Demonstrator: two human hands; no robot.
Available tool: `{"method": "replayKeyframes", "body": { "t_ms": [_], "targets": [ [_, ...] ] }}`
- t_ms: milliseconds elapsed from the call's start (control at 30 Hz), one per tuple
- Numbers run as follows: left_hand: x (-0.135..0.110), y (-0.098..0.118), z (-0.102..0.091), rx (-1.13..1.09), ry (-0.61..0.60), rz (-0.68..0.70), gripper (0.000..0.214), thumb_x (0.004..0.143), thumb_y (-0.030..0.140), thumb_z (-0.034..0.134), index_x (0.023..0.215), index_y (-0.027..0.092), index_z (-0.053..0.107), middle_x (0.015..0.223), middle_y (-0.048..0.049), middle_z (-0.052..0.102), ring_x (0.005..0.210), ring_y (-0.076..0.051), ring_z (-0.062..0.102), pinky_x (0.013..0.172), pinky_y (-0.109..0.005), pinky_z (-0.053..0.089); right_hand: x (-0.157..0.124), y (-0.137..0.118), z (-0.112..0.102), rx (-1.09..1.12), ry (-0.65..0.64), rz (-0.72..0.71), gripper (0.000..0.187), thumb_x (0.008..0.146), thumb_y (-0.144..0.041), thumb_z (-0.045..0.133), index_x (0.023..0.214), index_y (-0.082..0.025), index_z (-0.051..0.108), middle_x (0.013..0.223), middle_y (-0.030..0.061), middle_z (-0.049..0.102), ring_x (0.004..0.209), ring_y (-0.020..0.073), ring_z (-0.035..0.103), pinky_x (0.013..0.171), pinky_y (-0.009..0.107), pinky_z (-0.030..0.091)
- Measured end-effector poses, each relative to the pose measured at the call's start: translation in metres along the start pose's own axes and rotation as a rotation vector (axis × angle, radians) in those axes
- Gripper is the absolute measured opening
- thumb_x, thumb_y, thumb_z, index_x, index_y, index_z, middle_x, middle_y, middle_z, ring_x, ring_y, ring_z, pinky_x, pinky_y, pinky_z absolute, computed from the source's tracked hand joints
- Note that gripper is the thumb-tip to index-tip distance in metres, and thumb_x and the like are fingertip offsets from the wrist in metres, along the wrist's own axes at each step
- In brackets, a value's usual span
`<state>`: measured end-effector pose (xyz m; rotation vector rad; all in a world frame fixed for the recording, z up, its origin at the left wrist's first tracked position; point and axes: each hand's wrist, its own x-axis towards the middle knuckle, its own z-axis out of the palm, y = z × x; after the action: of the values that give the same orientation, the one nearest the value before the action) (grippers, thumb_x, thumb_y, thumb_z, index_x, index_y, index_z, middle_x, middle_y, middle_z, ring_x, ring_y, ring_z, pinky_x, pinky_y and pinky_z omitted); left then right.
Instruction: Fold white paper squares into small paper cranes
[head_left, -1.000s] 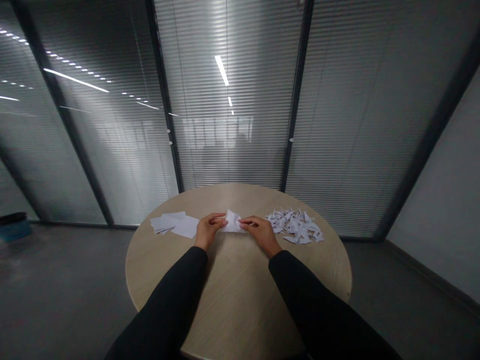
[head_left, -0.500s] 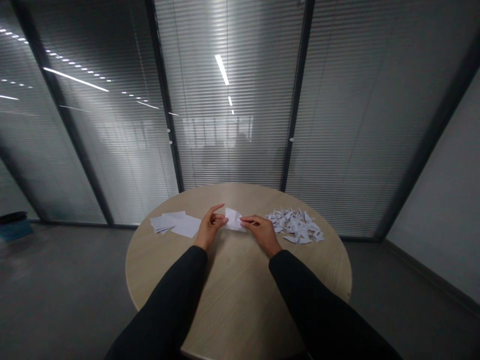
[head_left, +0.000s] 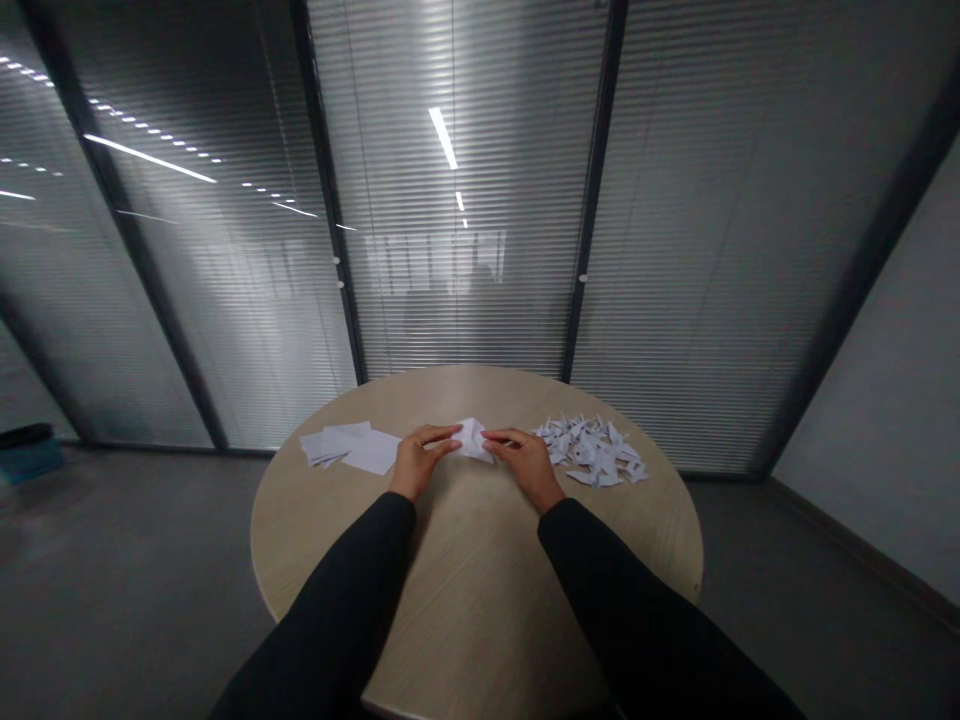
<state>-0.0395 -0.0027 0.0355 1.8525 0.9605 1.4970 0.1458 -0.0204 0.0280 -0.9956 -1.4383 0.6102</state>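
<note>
A small creased sheet of white paper (head_left: 472,439) is held between my two hands over the middle of the round table (head_left: 480,580). My left hand (head_left: 421,458) pinches its left edge between thumb and fingers. On the opposite edge, my right hand (head_left: 523,462) has its thumb and fingertips closed on the paper. Fold lines show on the sheet, but their exact shape is too small to make out. Flat white paper sheets (head_left: 360,447) lie left of my left hand. A heap of folded white paper pieces (head_left: 596,453) sits just right of my right hand.
Behind the table's far edge stands a glass partition with blinds (head_left: 465,300) and dark frames. A blue bin (head_left: 30,455) with a dark rim is on the floor at far left. A pale wall (head_left: 885,370) rises at the right.
My left hand's raised fingers have come down and closed on the paper's left edge. The sheet has shifted slightly and looks more folded. My right hand stays almost in place.
</note>
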Motion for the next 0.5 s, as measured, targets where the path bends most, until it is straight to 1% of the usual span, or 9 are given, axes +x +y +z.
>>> {"method": "replayKeyframes", "body": {
  "t_ms": [100,200,333,500],
  "targets": [
    [-0.0002,-0.0004,-0.0009,0.076,0.041,0.055,0.019,0.067,0.028,0.069,0.085,0.022,0.073,0.085,-0.0056,0.069,0.085,-0.02,0.059,0.082,-0.034,0.043,0.0005,0.001,-0.0001,0.022,-0.009,-0.005,0.023,0.064,-0.033,0.069,0.081,-0.019,0.073,0.082,0.0065,0.072,0.066,0.0167,0.061,0.063,0.028,0.047],
    [-0.0001,-0.0027,-0.0006,0.083,0.07,0.08,0.018,0.067,0.03,0.069,0.083,0.022,0.073,0.082,-0.0054,0.069,0.083,-0.02,0.059,0.08,-0.033,0.044,0.0014,0.0014,0.0005,0.056,0.0,-0.012,0.021,0.063,-0.033,0.07,0.079,-0.019,0.073,0.081,0.0063,0.072,0.068,0.0175,0.062,0.064,0.029,0.048],
    [0.0,-0.0061,0.0002,0.048,0.088,0.058,0.02,0.067,0.033,0.07,0.083,0.022,0.073,0.083,-0.0052,0.069,0.084,-0.02,0.059,0.082,-0.034,0.044,0.0021,0.0008,0.002,0.099,0.039,0.011,0.021,0.062,-0.034,0.071,0.076,-0.019,0.073,0.078,0.0061,0.071,0.067,0.0177,0.062,0.064,0.029,0.048],
    [-0.0012,-0.007,0.0024,-0.001,0.105,0.01,0.022,0.066,0.035,0.07,0.084,0.021,0.073,0.087,-0.0061,0.069,0.086,-0.02,0.061,0.084,-0.034,0.044,0.0006,-0.0027,0.0032,0.11,0.062,0.006,0.021,0.062,-0.034,0.071,0.076,-0.018,0.072,0.078,0.0059,0.071,0.066,0.0168,0.061,0.064,0.029,0.047]
  ]
}}
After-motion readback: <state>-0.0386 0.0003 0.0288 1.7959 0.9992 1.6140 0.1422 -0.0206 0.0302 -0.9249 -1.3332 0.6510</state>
